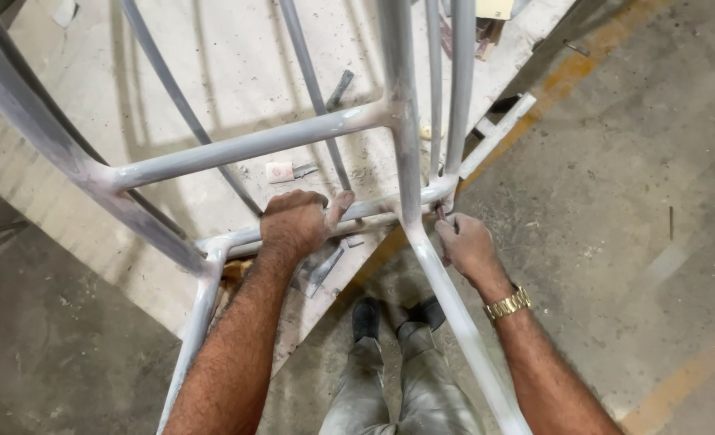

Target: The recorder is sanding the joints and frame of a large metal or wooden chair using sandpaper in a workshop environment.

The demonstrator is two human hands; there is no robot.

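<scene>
A: Largest item?

B: Work board (pixel 236 97), pale and dusty, lying flat over the concrete floor (pixel 631 201); its near edge runs on a slant in front of the person's shoes (pixel 365 316).

A: Next?

B: Metal frame (pixel 253 147), grey tube with a chalky coat, standing on the board. Several bars and legs; one leg slants down toward the camera between the two arms.

A: The part in hand?

B: Lower crossbar (pixel 374 208). Long axis runs left to right, rising a little to the right, straight ahead of the person near the board's edge.

A: Left hand?

B: Left hand (pixel 295 224), clenched over the crossbar from above, thumb against the tube. It sits squarely on the bar, so it is the nearer hand.

A: Right hand?

B: Right hand (pixel 466 246), fingers curled at the joint (pixel 442 193) where the crossbar meets the uprights, pinching something small and dark; what it is cannot be told. Gold watch (pixel 509 304) on the wrist.

A: Obstructions?

B: The slanting leg crosses just beside the right hand. Uprights crowd the joint.

A: Small items?

B: A flat metal scrap (pixel 319 270) on the board under the left hand; a small white piece (pixel 279 171) beyond the bar; a short dark strip (pixel 340 89) farther off.
</scene>
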